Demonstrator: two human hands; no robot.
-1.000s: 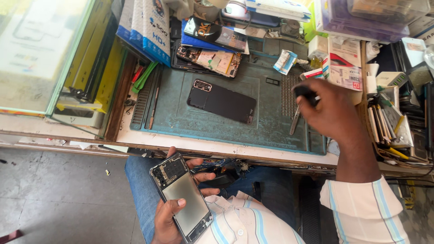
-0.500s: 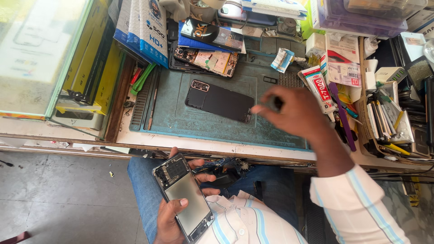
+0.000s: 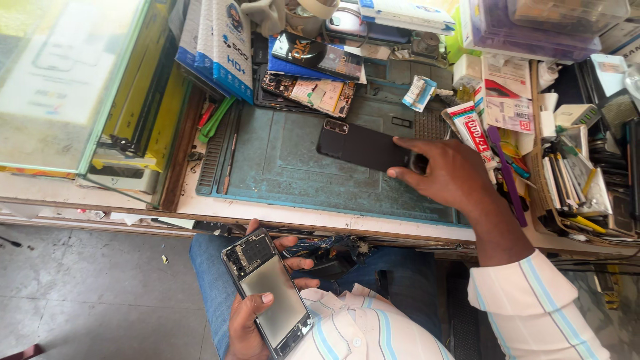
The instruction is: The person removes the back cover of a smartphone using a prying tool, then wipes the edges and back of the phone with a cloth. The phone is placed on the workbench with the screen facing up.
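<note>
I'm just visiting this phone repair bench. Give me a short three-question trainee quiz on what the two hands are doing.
1. True or false: the left hand holds an opened phone with its insides showing.
2. What does the right hand rest on? A) a glue tube B) the black back cover C) tweezers
3. What does that black back cover lie on?

Key:
1. True.
2. B.
3. The blue-green work mat on the bench.

Open mat, crowded edges

The green mat (image 3: 287, 157) lies bare left of the black back cover (image 3: 363, 148); boxes (image 3: 217, 47), a glue tube (image 3: 470, 130) and tools (image 3: 573, 180) hem the desk (image 3: 320, 217).
</note>
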